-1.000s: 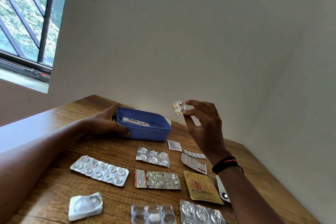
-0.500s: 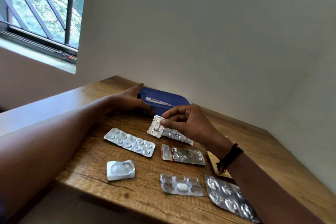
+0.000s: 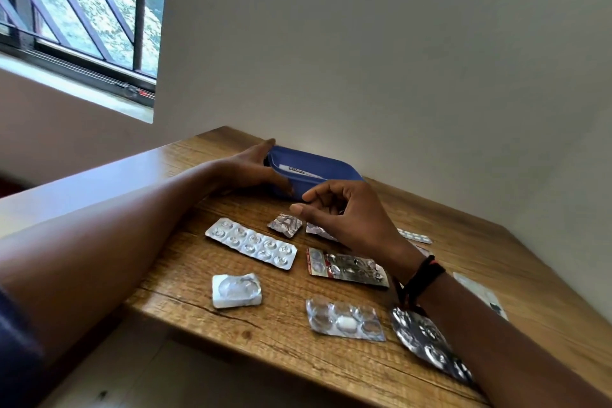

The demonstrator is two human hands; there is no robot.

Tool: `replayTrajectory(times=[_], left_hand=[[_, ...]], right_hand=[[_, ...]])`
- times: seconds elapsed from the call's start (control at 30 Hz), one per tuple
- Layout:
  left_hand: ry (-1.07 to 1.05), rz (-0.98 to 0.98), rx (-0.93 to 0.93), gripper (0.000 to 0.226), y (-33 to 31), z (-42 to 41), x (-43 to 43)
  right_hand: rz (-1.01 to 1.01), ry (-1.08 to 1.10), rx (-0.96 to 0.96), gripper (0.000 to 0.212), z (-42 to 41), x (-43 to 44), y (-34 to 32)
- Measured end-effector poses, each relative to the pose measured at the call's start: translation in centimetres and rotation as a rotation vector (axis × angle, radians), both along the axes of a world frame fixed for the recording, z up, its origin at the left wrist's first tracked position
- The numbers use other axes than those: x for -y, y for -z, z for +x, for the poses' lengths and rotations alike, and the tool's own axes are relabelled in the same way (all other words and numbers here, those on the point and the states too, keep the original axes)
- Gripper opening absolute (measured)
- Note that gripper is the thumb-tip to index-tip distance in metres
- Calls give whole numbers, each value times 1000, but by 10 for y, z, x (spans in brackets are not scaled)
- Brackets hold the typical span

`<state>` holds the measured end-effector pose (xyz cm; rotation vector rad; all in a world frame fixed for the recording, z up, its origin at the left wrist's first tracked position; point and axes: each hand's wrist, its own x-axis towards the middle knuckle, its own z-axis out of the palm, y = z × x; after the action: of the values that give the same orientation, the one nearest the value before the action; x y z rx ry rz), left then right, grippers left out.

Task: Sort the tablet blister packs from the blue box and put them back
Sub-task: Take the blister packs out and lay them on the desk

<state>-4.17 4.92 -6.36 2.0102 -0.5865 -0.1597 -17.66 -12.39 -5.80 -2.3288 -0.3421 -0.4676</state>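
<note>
**Now that the small foil pack is down, we sort on**

Where half a second ago our right hand [image 3: 351, 215] pinched the small foil pack [image 3: 284, 224] in the air, that pack now lies flat on the bench [image 3: 298, 364]. It sits in the back row, just in front of the blue box [image 3: 334, 174] and just behind the long silver pack [image 3: 250, 247]. Our right hand hangs just above it, thumb and forefinger parted, the other fingers loosely curled, holding nothing. We cannot tell whether the thumb tip brushes the foil.

Our left hand [image 3: 251, 172] grips the near end of the blue box as it did before, thumb along the front wall, fingers at the far corner. A white printed item [image 3: 299, 170] shows inside the box; we cannot see what else lies in there.

Around the new arrival lie the red-edged pack [image 3: 346, 268], the single white blister [image 3: 236, 290], the clear pack with one white tablet [image 3: 344, 323] and a silver pack [image 3: 427, 344] half under our right forearm.

We judge the laying-out to be well along: one more pack has a place. Our freed hand is likely due back at the box for whatever remains, and the putting back has not begun.
</note>
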Motion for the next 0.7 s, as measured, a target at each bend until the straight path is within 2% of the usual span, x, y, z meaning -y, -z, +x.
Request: replayTrajectory(times=[0.1, 0.27, 0.3, 0.4, 0.53, 0.63, 0.7], left_hand=[[-1, 4, 8, 107, 1, 2, 0], [46, 3, 25, 79, 1, 4, -2], [50, -3, 27, 79, 1, 3, -2], [43, -2, 23, 99, 0, 2, -2], [60, 1, 32, 100, 1, 0, -2], [71, 0, 38, 90, 1, 1, -3], [76, 3, 41, 91, 1, 1, -3]], right_hand=[[-1, -1, 13, 28, 1, 4, -1], [44, 6, 19, 28, 5, 11, -5], [54, 4, 8, 28, 5, 14, -6], [40, -6, -51, 29, 2, 25, -14], [-50, -43, -275, 40, -7, 44, -38], [-191, -131, -453, 37, -18, 59, -55], [-262, -150, -541, 36, -24, 69, -63]])
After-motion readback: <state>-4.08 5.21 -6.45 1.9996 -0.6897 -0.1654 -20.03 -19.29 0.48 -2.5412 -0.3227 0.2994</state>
